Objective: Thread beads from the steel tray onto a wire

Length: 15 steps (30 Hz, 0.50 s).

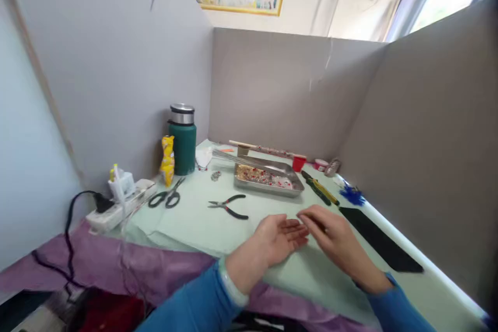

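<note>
My left hand (277, 241) lies palm up on the pale green sheet (194, 223), fingers stretched out and nothing in it. My right hand (335, 236) rests beside it, palm down, its fingertips touching the left fingers; its fingers look extended but are a little smeared. Both sleeves are blue. Black-handled pliers (229, 207) lie just beyond the left hand. A metal tray (268, 180) of small red and white beads stands further back.
Scissors (166, 197), a power strip (116, 210) with a black plug, a green thermos (181, 140) and a yellow packet (167, 160) stand at the left. Yellow-handled pliers (319, 188), a red cup (299, 163) and a black strip (379, 238) lie at the right. Grey partitions enclose the desk.
</note>
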{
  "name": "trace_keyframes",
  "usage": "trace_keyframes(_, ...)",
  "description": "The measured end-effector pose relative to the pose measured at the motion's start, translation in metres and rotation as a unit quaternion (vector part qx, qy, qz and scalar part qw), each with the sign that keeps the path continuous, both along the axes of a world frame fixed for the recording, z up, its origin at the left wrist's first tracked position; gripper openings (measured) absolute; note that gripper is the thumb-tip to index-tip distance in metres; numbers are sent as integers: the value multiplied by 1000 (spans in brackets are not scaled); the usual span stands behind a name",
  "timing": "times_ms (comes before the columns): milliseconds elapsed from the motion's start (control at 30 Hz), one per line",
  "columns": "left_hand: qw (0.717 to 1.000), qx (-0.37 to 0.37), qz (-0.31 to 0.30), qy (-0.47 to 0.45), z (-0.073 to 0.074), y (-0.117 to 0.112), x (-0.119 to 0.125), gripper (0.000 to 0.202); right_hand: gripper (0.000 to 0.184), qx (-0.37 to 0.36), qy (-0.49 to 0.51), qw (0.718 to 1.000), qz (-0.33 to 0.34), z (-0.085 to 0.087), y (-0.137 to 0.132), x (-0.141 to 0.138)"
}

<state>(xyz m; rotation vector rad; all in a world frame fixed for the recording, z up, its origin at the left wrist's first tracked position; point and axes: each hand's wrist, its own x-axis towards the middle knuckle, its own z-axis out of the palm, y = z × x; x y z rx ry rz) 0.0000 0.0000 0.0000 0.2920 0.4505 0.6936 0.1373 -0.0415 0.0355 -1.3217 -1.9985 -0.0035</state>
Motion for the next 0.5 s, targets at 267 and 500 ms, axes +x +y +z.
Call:
trace_keyframes(267, 898, 168, -391, 111, 18, -22, -112, 40, 31, 0, 84, 982, -168, -39, 3, 33)
trace_keyframes(500, 720, 217, -524, 401, -40, -36, -234, 44, 28, 25, 11, 980, -199, -65, 12, 36)
